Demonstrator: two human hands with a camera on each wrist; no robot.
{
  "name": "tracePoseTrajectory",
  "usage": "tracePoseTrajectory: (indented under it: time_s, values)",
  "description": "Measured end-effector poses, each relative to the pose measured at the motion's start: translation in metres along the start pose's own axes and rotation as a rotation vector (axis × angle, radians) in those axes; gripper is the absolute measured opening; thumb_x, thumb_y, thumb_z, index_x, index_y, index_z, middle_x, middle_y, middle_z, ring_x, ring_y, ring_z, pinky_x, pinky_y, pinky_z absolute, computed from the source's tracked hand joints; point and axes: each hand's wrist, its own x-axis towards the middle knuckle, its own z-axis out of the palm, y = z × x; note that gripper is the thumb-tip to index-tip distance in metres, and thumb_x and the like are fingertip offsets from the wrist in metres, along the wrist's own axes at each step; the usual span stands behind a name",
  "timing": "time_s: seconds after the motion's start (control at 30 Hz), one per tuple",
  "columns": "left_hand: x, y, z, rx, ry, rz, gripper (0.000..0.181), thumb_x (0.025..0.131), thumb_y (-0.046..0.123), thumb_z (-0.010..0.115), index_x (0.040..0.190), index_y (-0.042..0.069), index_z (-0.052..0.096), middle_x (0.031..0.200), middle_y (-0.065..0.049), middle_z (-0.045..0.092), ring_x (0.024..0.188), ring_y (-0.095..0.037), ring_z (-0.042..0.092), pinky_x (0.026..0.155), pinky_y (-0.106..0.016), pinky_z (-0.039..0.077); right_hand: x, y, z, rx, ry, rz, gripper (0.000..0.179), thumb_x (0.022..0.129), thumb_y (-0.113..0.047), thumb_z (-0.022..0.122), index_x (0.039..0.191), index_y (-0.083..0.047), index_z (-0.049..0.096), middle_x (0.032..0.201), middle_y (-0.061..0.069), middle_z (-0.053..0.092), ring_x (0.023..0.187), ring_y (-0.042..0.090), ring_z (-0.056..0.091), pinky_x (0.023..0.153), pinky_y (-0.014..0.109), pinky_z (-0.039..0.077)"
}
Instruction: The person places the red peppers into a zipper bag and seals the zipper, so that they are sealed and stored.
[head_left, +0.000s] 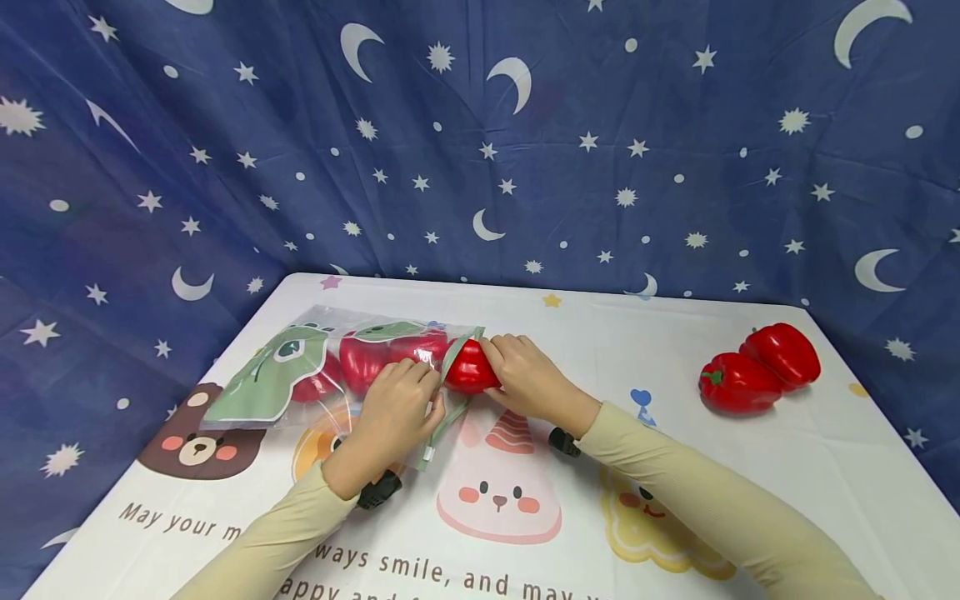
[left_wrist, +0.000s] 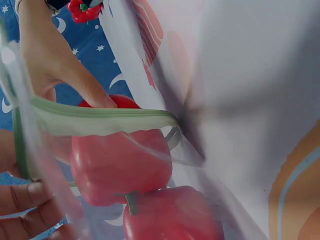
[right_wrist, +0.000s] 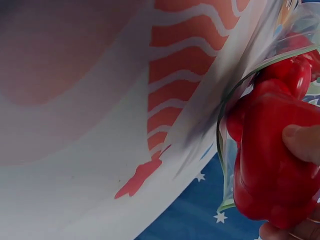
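Note:
A clear zip bag [head_left: 258, 379] with green printed shapes lies on its side at the left of the table, its green-edged mouth toward the right. Inside are several red bell peppers [head_left: 362, 363], seen through the film. My left hand [head_left: 397, 404] grips the bag near its mouth. At the opening, my right hand [head_left: 528, 379] holds a red bell pepper [right_wrist: 272, 150], thumb on one side and fingers on the other. That pepper is partly within the bag's mouth. The left wrist view shows the green zip strip [left_wrist: 105, 117] crossing in front of it.
Two more red bell peppers [head_left: 738, 383] lie against each other at the right of the table. The white tablecloth [head_left: 615, 350] carries printed animals and lettering. A blue curtain [head_left: 570, 200] with moons and stars hangs behind the table's far edge.

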Motion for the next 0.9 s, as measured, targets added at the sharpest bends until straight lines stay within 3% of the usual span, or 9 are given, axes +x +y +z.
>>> tracePoseTrajectory:
  time_s: [0.27,0.6,0.9]
  values:
    - [0.0,0.0,0.001,-0.003,0.009,0.014,0.011,0.072,0.016,0.068,0.076,0.008,0.063,0.074,-0.004,0.063,0.073,-0.02,0.056,0.071,-0.033,0.048,0.006,-0.002,0.009,0.042,0.022,0.045,0.061,0.071,-0.028,0.079,0.117,0.004,0.055,0.103,0.013,0.066,0.093,0.023,0.063,0.084,0.033,0.053]
    - [0.0,-0.001,0.002,0.02,0.012,0.022,0.014,0.073,0.019,0.069,0.078,0.007,0.064,0.08,-0.006,0.067,0.076,-0.022,0.057,0.074,-0.034,0.049,0.01,-0.005,0.015,0.052,0.028,-0.007,0.064,0.072,-0.033,0.079,0.12,0.003,0.057,0.104,0.012,0.066,0.094,0.023,0.064,0.085,0.034,0.053]
    - [0.002,-0.001,0.003,0.019,0.038,0.03,0.012,0.073,0.017,0.067,0.075,0.007,0.061,0.074,-0.005,0.063,0.072,-0.022,0.054,0.071,-0.034,0.047,0.011,-0.008,0.019,0.033,0.023,-0.065,0.057,0.073,-0.041,0.076,0.114,-0.006,0.057,0.09,0.007,0.061,0.077,0.018,0.06,0.073,0.028,0.053]
